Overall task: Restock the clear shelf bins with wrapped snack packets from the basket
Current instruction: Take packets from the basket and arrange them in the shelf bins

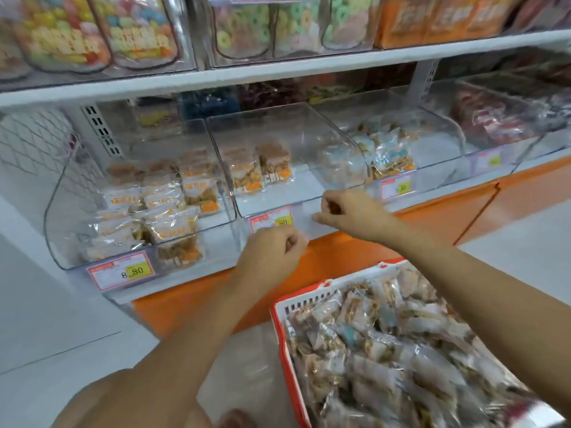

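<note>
Landmark: middle bin, clear, on the lower shelf.

1. Nearest the camera, below and right of the middle bin: a red-rimmed basket, piled with wrapped snack packets. No packet from the pile is seen between the fingers of either hand.
2. Both bare forearms reach from beside the basket to the middle bin's front edge.
3. Left hand: at the front lip, overlapping the lower edge of the bin's price label. Fingers curled together. Motion blur hides whether they clamp the lip or anything else; cannot tell.
4. Right hand: at the same front lip, right of the label. Fingers curled in towards the thumb. A pale blur sits at the tips; what it is, and whether it is held, cannot be told.
5. Inside the middle bin: two orange-labelled packets towards the back left, apart from both hands.
6. Left of the middle bin: a bin well stocked with similar packets. Right of it: a bin with blue-labelled packets.
7. Above the middle bin: an upper shelf carrying clear containers of coloured sweets.
</note>
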Action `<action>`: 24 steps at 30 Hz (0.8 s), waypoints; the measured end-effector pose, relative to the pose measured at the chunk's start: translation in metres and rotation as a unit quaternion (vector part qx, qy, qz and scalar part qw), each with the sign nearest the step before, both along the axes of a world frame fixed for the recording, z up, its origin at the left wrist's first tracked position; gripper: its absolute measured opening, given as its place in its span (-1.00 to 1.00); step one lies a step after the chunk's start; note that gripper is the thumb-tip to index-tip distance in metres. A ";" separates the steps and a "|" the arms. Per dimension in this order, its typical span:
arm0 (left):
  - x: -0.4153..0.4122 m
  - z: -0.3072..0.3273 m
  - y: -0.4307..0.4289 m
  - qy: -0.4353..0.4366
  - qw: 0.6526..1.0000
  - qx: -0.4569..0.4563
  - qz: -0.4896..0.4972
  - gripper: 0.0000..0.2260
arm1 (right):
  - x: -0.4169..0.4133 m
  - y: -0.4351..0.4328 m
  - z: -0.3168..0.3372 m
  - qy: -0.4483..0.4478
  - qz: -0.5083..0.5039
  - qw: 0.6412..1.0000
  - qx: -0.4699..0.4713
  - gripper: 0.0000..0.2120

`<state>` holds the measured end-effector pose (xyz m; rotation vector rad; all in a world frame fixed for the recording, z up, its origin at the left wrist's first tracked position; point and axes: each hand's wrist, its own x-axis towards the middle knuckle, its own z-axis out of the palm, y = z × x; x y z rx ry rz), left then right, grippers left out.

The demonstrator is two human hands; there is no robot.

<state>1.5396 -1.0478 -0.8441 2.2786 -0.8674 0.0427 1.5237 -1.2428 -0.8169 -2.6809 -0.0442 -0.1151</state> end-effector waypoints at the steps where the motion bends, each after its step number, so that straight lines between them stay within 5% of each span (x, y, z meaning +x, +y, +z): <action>1: -0.008 -0.012 -0.006 0.035 0.997 0.058 -0.022 -0.67 | -0.017 -0.009 -0.013 0.038 0.003 0.999 0.001 -0.77; 5: -0.032 -0.053 -0.018 0.137 0.956 0.233 -0.115 -0.81 | -0.075 -0.035 -0.062 0.255 0.027 0.965 -0.054 -0.93; 10: -0.045 -0.088 -0.006 0.279 0.891 0.327 -0.148 -0.80 | -0.127 -0.034 -0.105 0.384 0.023 0.922 -0.031 -0.70; 16: -0.041 -0.110 0.007 0.299 0.882 0.342 -0.123 -0.74 | -0.142 -0.024 -0.129 0.249 -0.012 0.963 -0.102 -0.85; 20: -0.036 -0.096 0.001 0.416 0.884 0.208 -0.058 -0.79 | -0.132 -0.023 -0.107 0.155 -0.040 0.986 -0.048 -0.90; 24: -0.034 -0.060 0.001 0.677 0.734 -0.030 -0.033 -0.44 | -0.124 -0.008 -0.066 -0.158 -0.010 0.987 -0.026 -0.95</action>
